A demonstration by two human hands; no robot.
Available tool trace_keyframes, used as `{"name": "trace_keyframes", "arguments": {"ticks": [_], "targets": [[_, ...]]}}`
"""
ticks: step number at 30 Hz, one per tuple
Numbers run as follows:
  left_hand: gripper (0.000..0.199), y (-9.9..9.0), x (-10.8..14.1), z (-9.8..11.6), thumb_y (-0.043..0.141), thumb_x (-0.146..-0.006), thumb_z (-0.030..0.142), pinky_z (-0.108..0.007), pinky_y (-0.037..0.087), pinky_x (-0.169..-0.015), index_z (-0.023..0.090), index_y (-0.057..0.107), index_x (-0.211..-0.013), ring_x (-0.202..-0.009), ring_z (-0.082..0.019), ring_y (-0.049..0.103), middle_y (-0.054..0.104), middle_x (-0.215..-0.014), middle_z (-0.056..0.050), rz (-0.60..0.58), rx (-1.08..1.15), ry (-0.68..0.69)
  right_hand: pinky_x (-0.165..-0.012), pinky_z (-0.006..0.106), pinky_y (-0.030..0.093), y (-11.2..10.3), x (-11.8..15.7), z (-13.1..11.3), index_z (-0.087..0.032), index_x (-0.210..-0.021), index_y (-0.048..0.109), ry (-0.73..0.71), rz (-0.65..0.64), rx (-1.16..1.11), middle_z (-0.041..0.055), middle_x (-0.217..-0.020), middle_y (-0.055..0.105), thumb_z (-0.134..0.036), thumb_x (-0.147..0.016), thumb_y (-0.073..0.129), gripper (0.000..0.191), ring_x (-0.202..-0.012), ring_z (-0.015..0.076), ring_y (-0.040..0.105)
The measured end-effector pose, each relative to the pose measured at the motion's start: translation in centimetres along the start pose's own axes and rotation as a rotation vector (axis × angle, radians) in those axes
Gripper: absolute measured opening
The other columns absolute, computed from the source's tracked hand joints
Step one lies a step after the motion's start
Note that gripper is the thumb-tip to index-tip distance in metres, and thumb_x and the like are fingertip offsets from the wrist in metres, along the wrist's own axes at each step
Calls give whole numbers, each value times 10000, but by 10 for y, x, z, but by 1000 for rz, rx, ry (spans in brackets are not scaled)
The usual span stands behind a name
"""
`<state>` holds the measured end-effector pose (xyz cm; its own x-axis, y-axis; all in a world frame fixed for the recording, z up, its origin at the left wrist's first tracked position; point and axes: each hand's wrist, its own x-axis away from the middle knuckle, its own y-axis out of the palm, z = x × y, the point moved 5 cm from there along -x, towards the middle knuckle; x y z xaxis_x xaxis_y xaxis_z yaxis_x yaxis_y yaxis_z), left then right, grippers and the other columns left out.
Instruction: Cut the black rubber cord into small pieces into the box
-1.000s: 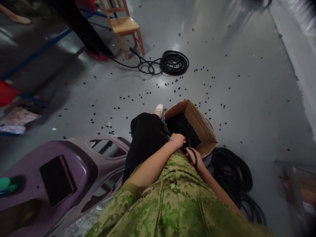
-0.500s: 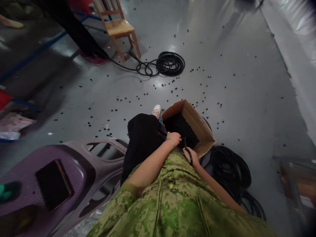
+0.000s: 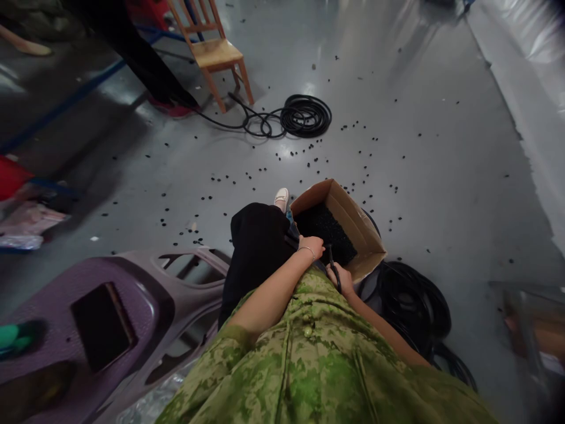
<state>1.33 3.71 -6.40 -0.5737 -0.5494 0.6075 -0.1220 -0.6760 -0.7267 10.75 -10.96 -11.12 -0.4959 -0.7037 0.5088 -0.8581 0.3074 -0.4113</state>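
My left hand (image 3: 311, 244), with a thin bracelet at the wrist, is closed at the near left edge of an open cardboard box (image 3: 368, 238). Its fingertips pinch something dark and thin that looks like black hose. My right hand (image 3: 343, 278) is wrapped round the black handles of scissors (image 3: 333, 265), whose tip points up towards my left fingertips. Many small black pieces (image 3: 329, 227) fill the bottom of the box, which stands tilted against my legs.
Coiled black hose (image 3: 305, 116) lies on the floor ahead, near a wooden chair (image 3: 218, 53) and a person's leg. More black coils (image 3: 410, 300) lie right of the box. A purple plastic stool (image 3: 145, 282) holds a phone (image 3: 103, 327). Small black pieces dot the floor.
The scissors in my right hand have turned slightly, their handles now seen more edge-on. My left hand has hardly moved. The whole view has shifted a little.
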Motion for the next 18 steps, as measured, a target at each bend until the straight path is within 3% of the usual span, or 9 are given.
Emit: {"name": "trace_keyframes", "arguments": {"ticks": [4, 8, 13, 18], "targets": [[270, 0, 1, 1, 500, -970, 331, -486, 373, -993, 199, 711, -1076, -1112, -294, 657, 732, -1159, -126, 13, 16, 27, -701, 286, 444, -2, 0, 3, -267, -737, 695, -95, 16, 120, -11, -681, 688, -451, -689, 640, 198, -758, 232, 651], [256, 5, -2, 1, 491, -964, 305, -464, 369, -958, 219, 724, -1027, -1076, -284, 662, 739, -1118, -109, 35, 26, 41, -688, 301, 438, -4, 2, 5, -235, -833, 693, -130, -29, 50, 3, -690, 677, -567, -692, 633, 365, -706, 219, 625], [248, 7, -2, 4, 494, -957, 296, -452, 364, -923, 230, 729, -1001, -1037, -279, 664, 745, -1092, -96, 29, 37, 78, -534, 285, 393, -5, 2, 15, -197, -1021, 672, 37, -170, -222, 17, -641, 665, -677, -670, 670, 594, -553, 184, 567], [252, 3, 4, 8, 491, -964, 303, -438, 366, -920, 234, 725, -1025, -1058, -274, 656, 742, -1110, -97, 16, 11, 119, -516, 271, 394, -7, -1, 16, -190, -1030, 687, 97, -199, -280, 41, -691, 705, -658, -669, 696, 591, -576, 186, 610]]}}
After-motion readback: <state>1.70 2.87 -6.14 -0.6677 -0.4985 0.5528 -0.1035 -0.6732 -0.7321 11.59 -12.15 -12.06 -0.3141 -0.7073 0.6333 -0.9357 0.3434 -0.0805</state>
